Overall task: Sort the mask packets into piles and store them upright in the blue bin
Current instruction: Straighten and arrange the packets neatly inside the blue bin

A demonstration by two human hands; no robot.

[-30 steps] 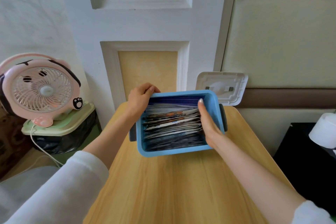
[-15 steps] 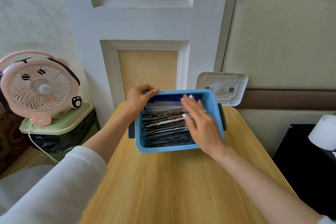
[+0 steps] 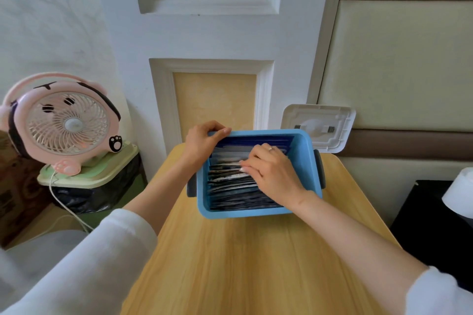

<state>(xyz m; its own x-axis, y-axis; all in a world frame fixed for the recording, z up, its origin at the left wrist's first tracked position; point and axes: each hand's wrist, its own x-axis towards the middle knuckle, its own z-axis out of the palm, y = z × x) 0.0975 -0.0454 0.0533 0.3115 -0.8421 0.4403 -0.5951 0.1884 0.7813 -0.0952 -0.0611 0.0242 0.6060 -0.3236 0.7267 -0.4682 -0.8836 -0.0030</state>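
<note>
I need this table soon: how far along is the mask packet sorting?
Nearly done, apparently. The mask packets stand on edge in the blue bin. The left hand grips its far rim while the right hand rests its fingertips on the packet tops, probably neatening them. Left: perhaps fitting the white lid propped behind.

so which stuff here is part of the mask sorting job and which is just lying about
Job: blue bin, mask packets, left hand gripping the bin's rim, right hand on the packets.
Lying about: pink fan, white lid, paper roll.
</note>
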